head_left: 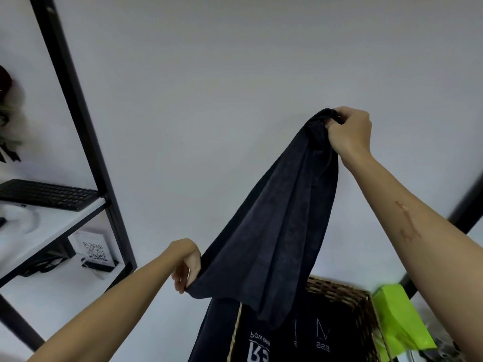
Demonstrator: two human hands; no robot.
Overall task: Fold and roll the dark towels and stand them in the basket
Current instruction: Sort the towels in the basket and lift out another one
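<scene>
Head view: right hand (349, 131) is gripping the top corner of a dark navy towel (277, 226), fingers curled tight round the bunched cloth, arm raised high. The towel is hanging down and leftward from that grip in long folds. Left hand (187, 265) is pinching the towel's lower edge well below and left of the right-hand grip, fingertips closed on the hem, wrist bent down. Directly under the hanging cloth a woven wicker basket (339, 290) is sitting, its rim showing just below the towel's bottom fold. More dark fabric with white lettering (261, 348) is lying in and over the basket. Right of the basket, below the right forearm, a lime-green bag (400, 322) is lying. Far left of the left-hand grip, a black-framed shelf (86, 142) is carrying a black keyboard (49, 194), with a QR-code card (92, 250) on the level beneath.
</scene>
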